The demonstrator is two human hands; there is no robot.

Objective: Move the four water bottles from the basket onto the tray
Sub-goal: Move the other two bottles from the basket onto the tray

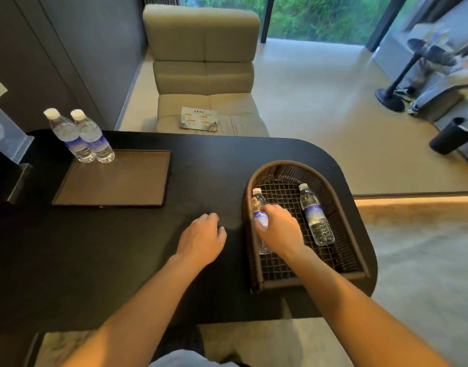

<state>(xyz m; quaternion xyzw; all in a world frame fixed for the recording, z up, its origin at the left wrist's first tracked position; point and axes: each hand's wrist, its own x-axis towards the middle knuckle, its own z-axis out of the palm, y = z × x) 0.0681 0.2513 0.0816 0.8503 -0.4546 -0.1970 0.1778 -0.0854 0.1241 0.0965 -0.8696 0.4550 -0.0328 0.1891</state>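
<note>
Two clear water bottles with white caps and blue labels stand upright on the far left corner of the brown tray (137, 192): one (66, 135) beside the other (94, 136). A dark wicker basket (354, 226) sits on the right of the black table. Inside it one bottle (316, 214) lies flat on the right side. My right hand (278, 229) is closed around another bottle (259, 207) at the basket's left wall. My left hand (201, 237) hovers over the table just left of the basket, fingers loosely curled, holding nothing.
The black table (214, 165) has a rounded right end. A beige chair (203, 72) with a leaflet (200, 119) on its seat stands behind it. A dark box (13, 181) sits left of the tray. A person's legs (423, 72) and a black bin (455, 135) are at the far right.
</note>
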